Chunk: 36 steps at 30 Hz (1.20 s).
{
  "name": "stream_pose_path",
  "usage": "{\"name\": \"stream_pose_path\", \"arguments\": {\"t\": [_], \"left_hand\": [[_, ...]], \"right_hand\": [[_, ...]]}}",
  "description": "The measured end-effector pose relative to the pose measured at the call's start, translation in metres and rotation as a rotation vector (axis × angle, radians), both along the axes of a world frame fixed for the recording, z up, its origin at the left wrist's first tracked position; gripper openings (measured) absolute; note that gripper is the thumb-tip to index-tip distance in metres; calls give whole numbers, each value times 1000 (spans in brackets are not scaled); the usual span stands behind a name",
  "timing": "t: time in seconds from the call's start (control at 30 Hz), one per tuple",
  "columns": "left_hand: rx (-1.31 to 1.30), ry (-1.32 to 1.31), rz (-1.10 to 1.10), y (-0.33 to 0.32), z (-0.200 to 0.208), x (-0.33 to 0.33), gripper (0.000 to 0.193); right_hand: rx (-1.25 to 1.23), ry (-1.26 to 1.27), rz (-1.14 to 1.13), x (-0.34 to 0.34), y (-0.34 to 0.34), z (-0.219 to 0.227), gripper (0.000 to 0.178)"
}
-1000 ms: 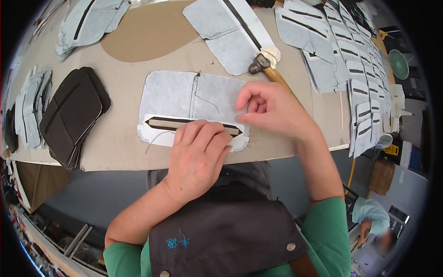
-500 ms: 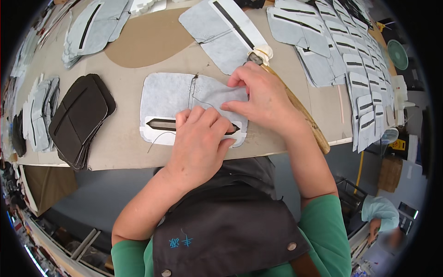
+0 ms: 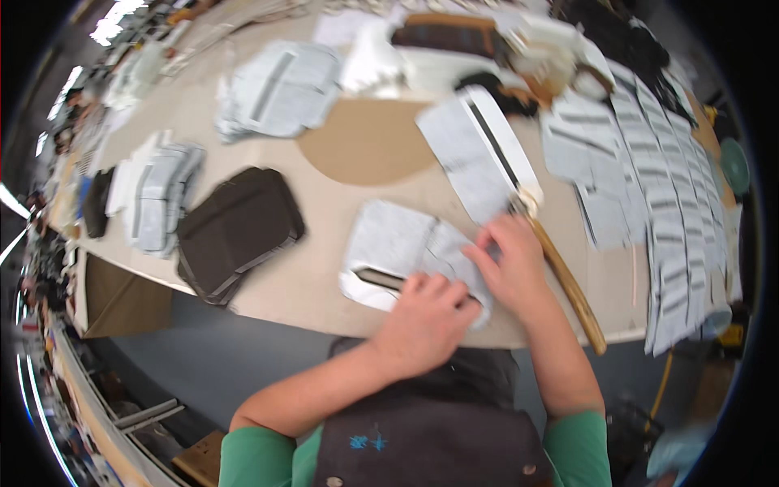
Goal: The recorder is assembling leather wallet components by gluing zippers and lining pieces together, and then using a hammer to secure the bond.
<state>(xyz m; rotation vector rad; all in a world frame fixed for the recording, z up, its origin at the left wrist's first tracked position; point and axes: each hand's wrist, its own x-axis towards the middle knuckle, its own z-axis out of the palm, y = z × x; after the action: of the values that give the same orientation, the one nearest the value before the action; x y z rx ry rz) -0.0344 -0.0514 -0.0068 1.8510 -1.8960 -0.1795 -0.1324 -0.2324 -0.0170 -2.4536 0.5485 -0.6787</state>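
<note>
A pale grey fabric panel [image 3: 389, 223] lies in front of me near the table's front edge, with a white strip around a dark-edged long slot and a loose thread across it. My left hand [image 3: 430, 316] rests over the slot's right part, fingers curled down onto the panel. At the panel's right edge is my right hand [image 3: 518, 264], its thumb and forefinger apart. Just right of that hand lies a hammer [image 3: 572, 288] with a long wooden handle, its head end wrapped in something cream-coloured. Motion blur softens the fingertips.
A stack of dark brown panels [image 3: 239, 231] sits to the left, with grey panels [image 3: 166, 199] beyond it. Another grey stack [image 3: 280, 89] and a brown sheet [image 3: 365, 142] lie farther back. Rows of slotted panels [image 3: 673, 219] cover the right side. A single panel [image 3: 466, 150] touches the hammer's head.
The whole view has swung left and up, so the table's far side shows more and everything sits lower and further right. Both hands stay at the same panel, in much the same pose.
</note>
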Motion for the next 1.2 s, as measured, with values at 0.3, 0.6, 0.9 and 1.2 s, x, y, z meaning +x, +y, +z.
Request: {"name": "stream_pose_path", "arguments": {"t": [0.3,0.6,0.9,1.2], "left_hand": [[-68,-33,-31,6,-3,0,29],[-121,-81,-59,5,-9,-1,27],[-75,-69,-100,11,-8,-6,30],[-111,190,29,10,-5,3,32]], "right_hand": [[53,-83,-68,-4,13,16,22],[483,94,21,-58,48,25,25],[410,157,-56,-55,53,31,19],[566,59,-71,-54,46,26,14]]}}
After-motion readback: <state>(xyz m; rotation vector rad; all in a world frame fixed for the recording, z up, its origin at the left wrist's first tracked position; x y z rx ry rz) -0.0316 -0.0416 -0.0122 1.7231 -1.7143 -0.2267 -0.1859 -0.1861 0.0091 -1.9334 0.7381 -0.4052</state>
